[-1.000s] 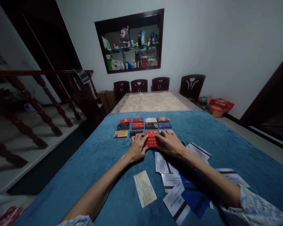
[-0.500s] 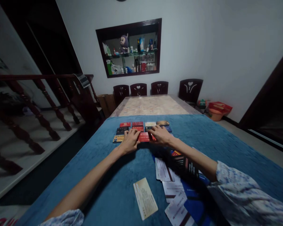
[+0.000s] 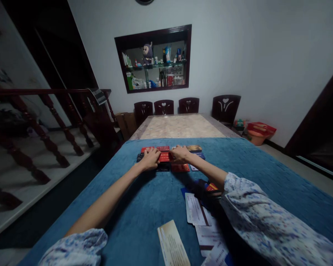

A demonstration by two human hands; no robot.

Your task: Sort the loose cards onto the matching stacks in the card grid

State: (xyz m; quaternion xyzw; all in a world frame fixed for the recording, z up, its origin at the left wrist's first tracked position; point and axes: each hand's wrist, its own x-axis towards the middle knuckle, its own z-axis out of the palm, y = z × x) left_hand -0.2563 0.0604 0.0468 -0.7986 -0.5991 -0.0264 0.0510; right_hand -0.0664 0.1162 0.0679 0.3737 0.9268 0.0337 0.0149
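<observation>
1. Both hands are now reached farther up the worktop (image 3: 180,127) than half a second ago. The left hand (image 3: 151,159) and the right hand (image 3: 180,154) are set on the middle row of the card grid (image 3: 194,148).
2. The middle red card (image 3: 164,157) is found between the two hands, its ends met by the fingertips of each.
3. The fingers of each grip are kept close together and laid low. Whether the card is pinched or only pressed cannot be told.
4. The near red card (image 3: 180,168) is left uncovered in the nearest row, beside a dark card (image 3: 163,168).
5. The grid is laid on a blue cloth (image 3: 144,207). Pale loose cards (image 3: 194,208) are scattered beside the right forearm, and a beige card (image 3: 172,244) is seen nearest the camera.
</observation>
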